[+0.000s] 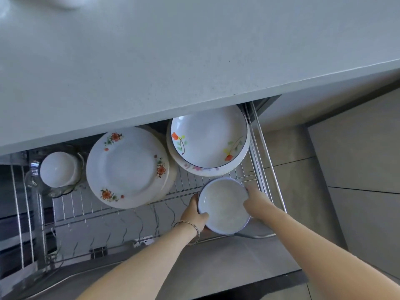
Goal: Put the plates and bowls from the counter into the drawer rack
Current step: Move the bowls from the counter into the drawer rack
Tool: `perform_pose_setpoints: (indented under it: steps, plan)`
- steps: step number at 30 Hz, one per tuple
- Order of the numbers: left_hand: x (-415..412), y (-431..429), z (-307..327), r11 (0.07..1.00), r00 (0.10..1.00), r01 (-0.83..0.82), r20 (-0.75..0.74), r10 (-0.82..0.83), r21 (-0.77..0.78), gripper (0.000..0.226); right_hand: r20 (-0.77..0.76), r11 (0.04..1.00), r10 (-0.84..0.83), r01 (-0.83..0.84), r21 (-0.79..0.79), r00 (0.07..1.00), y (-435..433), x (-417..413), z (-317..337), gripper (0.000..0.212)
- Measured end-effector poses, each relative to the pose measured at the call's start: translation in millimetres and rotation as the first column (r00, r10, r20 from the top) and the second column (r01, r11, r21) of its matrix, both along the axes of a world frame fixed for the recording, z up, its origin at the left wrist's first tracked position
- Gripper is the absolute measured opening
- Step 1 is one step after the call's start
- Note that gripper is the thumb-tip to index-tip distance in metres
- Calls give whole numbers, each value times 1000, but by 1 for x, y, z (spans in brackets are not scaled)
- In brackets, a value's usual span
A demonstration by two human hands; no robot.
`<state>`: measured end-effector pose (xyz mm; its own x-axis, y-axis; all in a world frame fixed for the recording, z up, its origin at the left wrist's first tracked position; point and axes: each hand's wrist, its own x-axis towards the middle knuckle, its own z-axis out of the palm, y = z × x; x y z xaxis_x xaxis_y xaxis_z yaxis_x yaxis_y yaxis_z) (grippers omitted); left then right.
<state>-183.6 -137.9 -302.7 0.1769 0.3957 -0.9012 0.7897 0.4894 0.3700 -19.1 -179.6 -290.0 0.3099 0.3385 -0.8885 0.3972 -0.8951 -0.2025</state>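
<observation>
A small white bowl with a blue rim [224, 205] hangs over the front right of the wire drawer rack [121, 215]. My left hand [195, 214] grips its left edge, thumb on the rim. My right hand [256, 202] holds its right edge, fingers curled over the rim. In the rack lie a stack of flower-patterned plates [127, 167] and a deep dish with red and yellow flowers [208, 137] on another plate. A white bowl [58, 169] sits at the rack's left in a glass dish.
The grey counter [173, 57] overhangs the back of the open drawer. A white object [65, 2] shows at the counter's top left edge. The drawer's metal side rail [267, 156] runs along the right. Tiled floor [357, 169] lies to the right.
</observation>
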Motion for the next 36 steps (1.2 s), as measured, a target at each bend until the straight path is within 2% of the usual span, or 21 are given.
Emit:
perform_pose_setpoints:
  steps: [5, 10, 12, 14, 16, 18, 24, 27, 31, 36]
  plan:
    - [15, -3, -21, 997, 998, -39, 41, 42, -70, 61, 51, 1000, 7, -6, -28, 999, -9, 12, -18, 49]
    - [27, -11, -28, 994, 997, 4, 82, 5, -107, 68, 93, 995, 25, -16, -95, 995, -18, 24, -21, 41]
    - [28, -12, -30, 992, 995, -4, 95, 16, -128, 62, 129, 990, 94, -80, -113, 987, -17, 23, -18, 42]
    - [28, -12, -30, 991, 995, -6, 97, 18, -131, 57, 199, 981, 193, -187, -47, 961, -15, 19, -13, 51]
    - [27, -13, -32, 990, 995, -4, 98, 18, -144, 60, 261, 940, 309, -335, 61, 914, -11, 16, -10, 61]
    - [30, -14, -31, 985, 995, 3, 102, 14, -173, 65, 278, 903, 381, -419, 93, 882, -8, 19, -8, 63]
    - [39, -9, -25, 981, 991, 103, 105, -86, -167, 68, 281, 888, 441, -460, 2, 852, -4, 26, -4, 51]
    - [39, -7, -23, 968, 985, 151, 109, -131, -198, 66, 271, 871, 479, -491, -25, 835, -5, 24, -3, 52]
    - [42, -5, -19, 979, 992, 89, 101, -72, -182, 47, 256, 866, 488, -500, -24, 834, -1, 24, 0, 55]
    - [41, -6, -18, 981, 991, 120, 74, -110, -154, 57, 278, 859, 493, -513, -2, 825, 8, 26, 5, 46]
